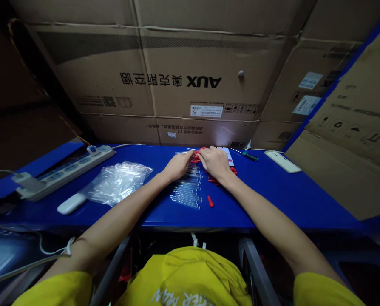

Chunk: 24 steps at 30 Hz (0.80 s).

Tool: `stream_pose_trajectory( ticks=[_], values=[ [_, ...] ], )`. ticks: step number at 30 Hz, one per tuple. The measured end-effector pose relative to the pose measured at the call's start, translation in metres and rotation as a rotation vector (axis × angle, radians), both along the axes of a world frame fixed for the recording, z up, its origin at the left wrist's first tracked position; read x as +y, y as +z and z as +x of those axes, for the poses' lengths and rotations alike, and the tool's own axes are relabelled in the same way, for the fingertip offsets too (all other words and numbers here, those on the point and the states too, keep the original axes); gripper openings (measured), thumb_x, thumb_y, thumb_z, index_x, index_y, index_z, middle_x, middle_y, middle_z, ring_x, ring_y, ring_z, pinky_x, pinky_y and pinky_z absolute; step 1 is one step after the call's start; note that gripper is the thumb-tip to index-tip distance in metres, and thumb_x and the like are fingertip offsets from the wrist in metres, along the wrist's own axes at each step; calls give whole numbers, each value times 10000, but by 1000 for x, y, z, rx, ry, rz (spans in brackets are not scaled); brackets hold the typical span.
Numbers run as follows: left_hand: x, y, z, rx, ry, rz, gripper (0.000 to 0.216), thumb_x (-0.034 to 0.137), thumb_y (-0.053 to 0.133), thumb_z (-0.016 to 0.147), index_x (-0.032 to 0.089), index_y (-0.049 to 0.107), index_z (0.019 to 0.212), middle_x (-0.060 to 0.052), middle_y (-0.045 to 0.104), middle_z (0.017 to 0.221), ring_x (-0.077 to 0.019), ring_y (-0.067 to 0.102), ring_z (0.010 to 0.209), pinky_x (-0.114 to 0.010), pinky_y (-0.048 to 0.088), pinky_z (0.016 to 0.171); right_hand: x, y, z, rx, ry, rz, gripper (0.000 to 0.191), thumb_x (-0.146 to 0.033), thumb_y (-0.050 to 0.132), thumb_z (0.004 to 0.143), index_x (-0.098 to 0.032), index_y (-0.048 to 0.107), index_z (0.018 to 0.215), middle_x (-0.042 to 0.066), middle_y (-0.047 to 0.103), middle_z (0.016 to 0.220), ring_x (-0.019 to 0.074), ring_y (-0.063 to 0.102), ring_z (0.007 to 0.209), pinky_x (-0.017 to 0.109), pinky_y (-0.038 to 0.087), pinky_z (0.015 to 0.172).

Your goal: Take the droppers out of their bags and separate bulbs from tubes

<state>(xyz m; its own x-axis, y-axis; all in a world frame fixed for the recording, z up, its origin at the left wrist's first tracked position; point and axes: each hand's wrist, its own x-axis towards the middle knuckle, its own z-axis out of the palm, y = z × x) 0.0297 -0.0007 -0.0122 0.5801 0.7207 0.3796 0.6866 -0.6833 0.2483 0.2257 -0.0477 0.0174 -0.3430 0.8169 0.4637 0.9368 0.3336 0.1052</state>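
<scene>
My left hand [179, 165] and my right hand [216, 162] meet over the far end of a row of thin glass dropper tubes [187, 191]. The left one is closed in a pinch; what lies between its fingertips is too small to make out. Curled fingers of the right one close at a red rubber bulb [196, 159], partly hidden by the hand. More red rubber bulbs [213, 181] are heaped under and beside my right wrist. One single red bulb [211, 201] lies apart, nearer to me, right of the tubes.
Clear plastic bags [121, 180] lie on the blue table [273, 199] at left, over a white oblong object [71, 204]. Behind them runs a power strip [72, 169]. A phone-like slab [227, 155], a screwdriver [250, 156] and a cream-coloured bar [283, 162] lie at the back right. Cardboard [177, 51] walls the back.
</scene>
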Motion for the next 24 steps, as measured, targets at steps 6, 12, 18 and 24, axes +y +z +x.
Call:
stream_pose_trajectory(
  ticks=[6, 12, 18, 24],
  values=[
    [4, -7, 6, -87, -20, -66, 289, 319, 366, 1116, 214, 635, 1110, -118, 787, 972, -270, 741, 856, -330, 473, 722, -5, -3, -7, 49, -31, -4, 421, -340, 394, 1124, -174, 773, 1042, 158, 795, 1019, 304, 610, 996, 382, 391, 778],
    [5, 2, -2, -99, -84, -41, 268, 290, 358, 1115, 202, 608, 1081, -107, 775, 973, -239, 712, 835, -316, 446, 734, 0, 4, 5, 155, 63, -40, 418, -372, 411, 1129, -198, 785, 1064, 125, 796, 1027, 284, 597, 1022, 362, 414, 814],
    [5, 17, -14, 51, -182, 70, 302, 296, 335, 1115, 204, 623, 1101, -89, 756, 964, -218, 682, 833, -305, 423, 746, 14, 15, 38, 179, 362, -147, 389, -414, 454, 1115, -224, 793, 1126, 94, 790, 1089, 256, 592, 999, 348, 433, 888],
    [6, 17, -13, 38, -277, 86, 365, 310, 279, 1129, 193, 624, 1114, -80, 741, 978, -216, 663, 864, -336, 425, 816, 13, 18, 42, 432, 480, -270, 382, -438, 480, 1086, -221, 791, 1037, 73, 752, 957, 217, 621, 892, 337, 468, 861]
  ],
)
